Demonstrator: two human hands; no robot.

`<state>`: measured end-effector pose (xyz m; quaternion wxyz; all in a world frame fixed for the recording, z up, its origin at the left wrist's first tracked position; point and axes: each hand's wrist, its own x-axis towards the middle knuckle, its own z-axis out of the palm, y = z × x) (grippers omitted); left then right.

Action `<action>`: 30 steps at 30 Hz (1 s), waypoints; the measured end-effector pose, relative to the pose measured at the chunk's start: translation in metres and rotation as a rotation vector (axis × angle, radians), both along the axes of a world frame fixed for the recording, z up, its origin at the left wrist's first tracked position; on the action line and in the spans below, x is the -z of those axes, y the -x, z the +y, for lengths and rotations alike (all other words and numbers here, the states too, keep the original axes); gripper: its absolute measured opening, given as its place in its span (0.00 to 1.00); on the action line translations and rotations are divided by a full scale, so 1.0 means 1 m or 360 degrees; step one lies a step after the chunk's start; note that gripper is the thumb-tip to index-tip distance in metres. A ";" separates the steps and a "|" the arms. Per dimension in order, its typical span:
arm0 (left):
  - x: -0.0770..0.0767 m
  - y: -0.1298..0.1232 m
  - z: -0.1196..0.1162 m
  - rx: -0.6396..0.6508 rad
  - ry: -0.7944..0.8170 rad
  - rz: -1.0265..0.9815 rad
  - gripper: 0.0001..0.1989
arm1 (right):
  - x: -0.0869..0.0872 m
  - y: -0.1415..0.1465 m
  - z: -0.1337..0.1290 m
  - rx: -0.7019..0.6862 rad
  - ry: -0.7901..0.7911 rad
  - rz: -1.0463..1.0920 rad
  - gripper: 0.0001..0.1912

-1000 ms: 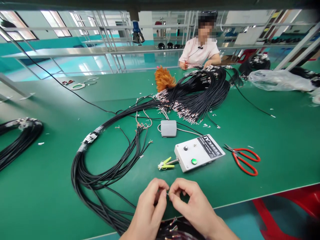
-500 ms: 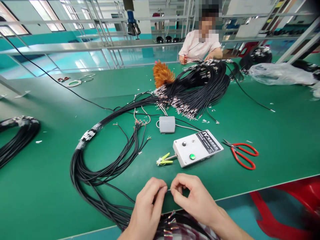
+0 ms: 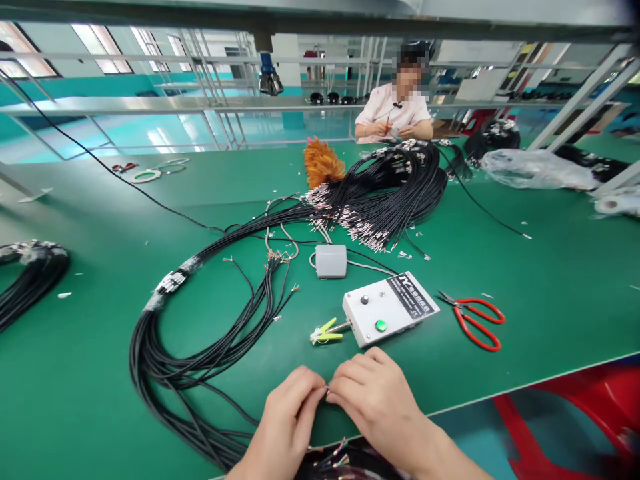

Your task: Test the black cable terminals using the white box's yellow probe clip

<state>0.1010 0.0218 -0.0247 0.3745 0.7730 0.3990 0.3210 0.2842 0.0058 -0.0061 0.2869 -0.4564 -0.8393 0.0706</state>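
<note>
Near the front edge of the green table [image 3: 90, 373], my left hand [image 3: 291, 413] and my right hand [image 3: 373, 400] meet fingertip to fingertip. Both are closed in a pinch around a tiny piece between them, too small to name. Below them, black cables with colored wire ends [image 3: 340, 460] lie at my lap. A bundle of black cables [image 3: 145, 353] curves across the table left of my hands. Beyond my hands stands a white control box [image 3: 390, 310] with a green button, and a yellow-green clip [image 3: 327, 332] sits at its shaft.
Red-handled scissors [image 3: 480, 321] lie right of the box. Behind it are a grey box [image 3: 331, 261], a large cable pile [image 3: 400, 187] and an orange duster [image 3: 323, 163]. A person [image 3: 395, 113] sits across the table. A red stool [image 3: 590, 413] is at lower right.
My right hand has moved left against my left fingertips, closing the small gap where a thin strand showed. The camera view has tilted up slightly, showing a shelf edge at the top.
</note>
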 end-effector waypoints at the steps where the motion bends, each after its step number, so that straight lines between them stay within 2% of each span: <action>1: -0.002 0.003 0.002 0.0071 -0.0105 0.0025 0.13 | 0.000 0.001 0.003 -0.0055 -0.0071 -0.0057 0.10; 4: -0.006 0.014 0.013 0.0121 -0.0231 0.0084 0.14 | -0.003 -0.001 0.016 -0.0107 -0.0191 -0.0155 0.11; 8: -0.007 0.022 0.029 -0.0204 -0.0055 0.0069 0.11 | -0.013 -0.007 0.038 0.0074 -0.0252 -0.0238 0.03; 11: -0.009 0.020 0.038 -0.0334 0.0083 0.0069 0.11 | -0.017 -0.006 0.055 0.0174 -0.0213 -0.0465 0.12; 16: -0.014 0.011 0.045 -0.0379 0.0073 0.0096 0.12 | -0.016 -0.002 0.072 0.0143 -0.0062 -0.0712 0.06; 30: -0.008 -0.005 0.055 -0.0370 0.0035 0.0197 0.12 | -0.022 0.000 0.078 0.0098 0.0025 -0.0779 0.07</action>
